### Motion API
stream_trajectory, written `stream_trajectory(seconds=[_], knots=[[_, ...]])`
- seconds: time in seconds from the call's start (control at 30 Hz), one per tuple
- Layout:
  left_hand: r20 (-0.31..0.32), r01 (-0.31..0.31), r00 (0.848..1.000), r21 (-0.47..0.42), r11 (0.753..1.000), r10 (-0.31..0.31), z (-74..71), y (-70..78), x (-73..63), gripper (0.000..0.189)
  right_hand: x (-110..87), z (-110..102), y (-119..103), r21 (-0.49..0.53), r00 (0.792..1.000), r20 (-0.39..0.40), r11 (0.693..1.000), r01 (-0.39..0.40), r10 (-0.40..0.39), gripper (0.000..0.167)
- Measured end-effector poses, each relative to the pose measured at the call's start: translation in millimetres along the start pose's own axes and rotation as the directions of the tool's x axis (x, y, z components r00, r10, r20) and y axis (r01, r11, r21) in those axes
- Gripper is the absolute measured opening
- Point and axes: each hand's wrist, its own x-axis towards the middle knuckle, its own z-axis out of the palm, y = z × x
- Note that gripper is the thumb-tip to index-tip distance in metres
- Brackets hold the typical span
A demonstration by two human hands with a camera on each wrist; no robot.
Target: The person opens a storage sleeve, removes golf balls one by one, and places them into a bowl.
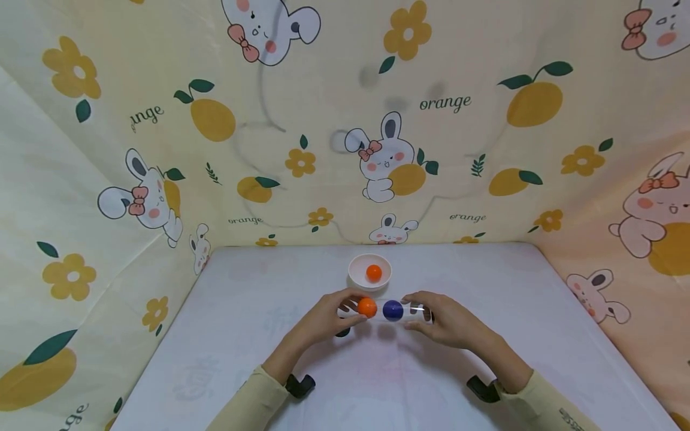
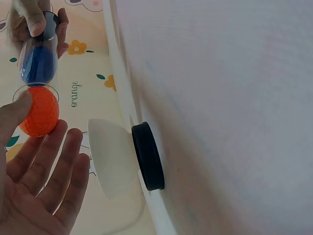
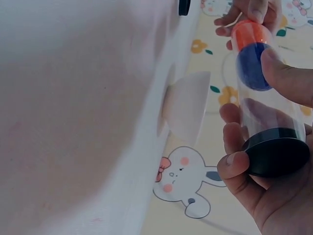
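My right hand [image 1: 453, 322] grips a clear plastic tube [image 3: 266, 110] lying sideways above the table, fingers and thumb around its black-based end [image 3: 276, 159]. A dark blue ball [image 1: 393, 310] is inside the tube. At the tube's open left end, my left hand [image 1: 330, 317] pinches an orange ball [image 1: 367, 307], thumb on one side and fingertips on the other. In the left wrist view, the orange ball [image 2: 40, 111] overlaps the tube's rim, close to the blue ball [image 2: 38, 66]. A round black lid [image 2: 148, 156] sits on the table below my left hand.
Just beyond my hands, a small white bowl [image 1: 353, 280] stands on the table with another orange ball [image 1: 374, 273] in it. A white cloth covers the table [image 1: 259, 275]. Patterned fabric [image 1: 323, 131] with rabbits and oranges hangs behind and along both sides.
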Motion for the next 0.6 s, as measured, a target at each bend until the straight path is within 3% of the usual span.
stream_trajectory(seconds=[0.6], knots=[[-0.042, 0.018, 0.999, 0.044, 0.999, -0.016, -9.7, -5.8, 2.1, 0.046, -4.9, 0.6, 1.6, 0.051, 1.000, 0.024, 0.999, -0.013, 0.012, 0.049]])
